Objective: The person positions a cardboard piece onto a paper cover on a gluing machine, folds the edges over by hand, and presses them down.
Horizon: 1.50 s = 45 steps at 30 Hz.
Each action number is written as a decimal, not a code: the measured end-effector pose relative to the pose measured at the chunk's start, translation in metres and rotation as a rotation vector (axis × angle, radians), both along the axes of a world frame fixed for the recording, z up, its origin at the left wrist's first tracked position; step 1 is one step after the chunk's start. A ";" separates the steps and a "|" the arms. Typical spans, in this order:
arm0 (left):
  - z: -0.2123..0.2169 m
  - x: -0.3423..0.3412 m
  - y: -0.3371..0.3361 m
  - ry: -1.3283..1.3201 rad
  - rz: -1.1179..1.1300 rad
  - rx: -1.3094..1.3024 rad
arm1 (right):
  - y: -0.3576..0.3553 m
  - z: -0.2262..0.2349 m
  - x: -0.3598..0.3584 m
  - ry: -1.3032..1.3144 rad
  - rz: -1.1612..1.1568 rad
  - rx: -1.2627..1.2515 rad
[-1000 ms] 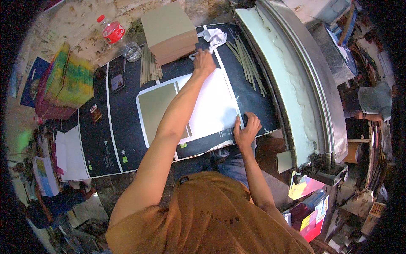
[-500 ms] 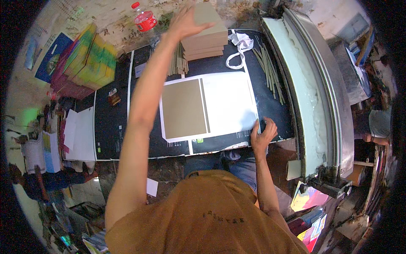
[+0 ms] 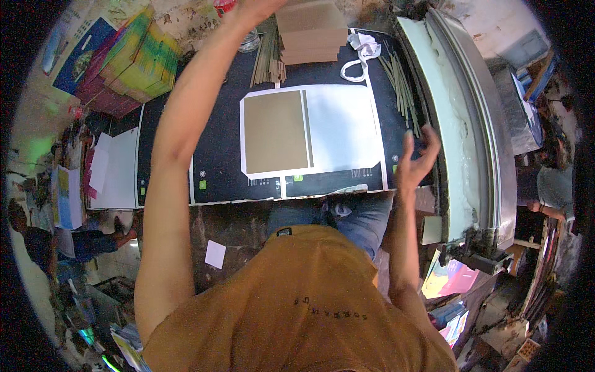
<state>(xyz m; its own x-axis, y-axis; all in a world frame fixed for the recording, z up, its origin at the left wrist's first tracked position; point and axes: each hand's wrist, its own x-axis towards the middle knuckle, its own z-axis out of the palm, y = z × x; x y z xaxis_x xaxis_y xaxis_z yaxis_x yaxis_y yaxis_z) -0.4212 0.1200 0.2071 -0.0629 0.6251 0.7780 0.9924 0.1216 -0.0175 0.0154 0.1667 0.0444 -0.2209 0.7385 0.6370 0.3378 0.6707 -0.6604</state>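
My left arm reaches far forward, and my left hand (image 3: 261, 7) is cut off by the upper edge, beside the stack of brown boards (image 3: 315, 44). Its fingers are out of the picture, so any hold on a board is hidden. Over the table's right part, my right hand (image 3: 416, 162) is raised with thumb and fingers apart and nothing in it. Between my arms lies a white sheet (image 3: 347, 133) with cut corners. On its left half rests a brown board (image 3: 276, 133), with a narrow brown strip (image 3: 308, 127) alongside, a thin white gap between them.
Loose board strips (image 3: 401, 87) lie near the gluing machine's pale roller (image 3: 455, 130) at right. More strips (image 3: 268, 59) stand left of the board stack. A crumpled white cloth (image 3: 364, 46) is at the back. Colourful stacked covers (image 3: 139, 65) and folded white paper (image 3: 114, 170) sit left.
My left hand has gone from the top of the board stack to beyond the upper edge. My right hand has left the sheet's corner, moving right and forward. The whole view has shifted.
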 end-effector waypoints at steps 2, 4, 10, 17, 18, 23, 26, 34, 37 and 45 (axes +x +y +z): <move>0.065 0.066 -0.042 -0.014 -0.165 0.032 | 0.002 0.045 -0.010 0.083 0.069 0.009; 0.086 0.113 -0.070 -0.045 -0.364 -0.019 | -0.007 0.090 -0.024 0.020 0.081 0.080; -0.012 0.140 -0.076 -0.700 -0.503 -0.004 | 0.025 0.057 -0.020 0.032 0.347 -0.400; -0.244 0.122 -0.115 -0.395 -0.069 -0.617 | 0.029 -0.032 0.007 0.149 0.138 -0.646; -0.247 0.126 -0.121 -0.389 -0.082 -0.668 | 0.025 -0.038 0.009 0.144 0.141 -0.667; -0.265 0.126 -0.129 -0.330 -0.053 -0.693 | 0.021 -0.057 0.005 0.023 0.155 -0.718; -0.270 0.128 -0.131 -0.302 -0.042 -0.623 | 0.027 -0.068 0.002 0.041 0.172 -0.740; -0.268 0.127 -0.130 -0.335 -0.018 -0.698 | 0.025 -0.066 -0.007 -0.019 0.134 -0.699; -0.262 0.131 -0.128 -0.350 -0.047 -0.725 | 0.027 -0.063 -0.001 0.037 0.127 -0.744; -0.260 0.148 -0.138 -0.332 -0.002 -0.746 | 0.027 -0.063 -0.027 -0.063 0.137 -0.646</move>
<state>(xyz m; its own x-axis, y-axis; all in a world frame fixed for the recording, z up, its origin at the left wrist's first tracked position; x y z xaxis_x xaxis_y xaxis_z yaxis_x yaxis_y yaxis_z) -0.2733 -0.0184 -0.0527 -0.2153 0.9716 0.0983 0.9603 0.1924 0.2018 -0.0118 0.1938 -0.0185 -0.3619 0.9304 0.0583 0.3287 0.1858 -0.9260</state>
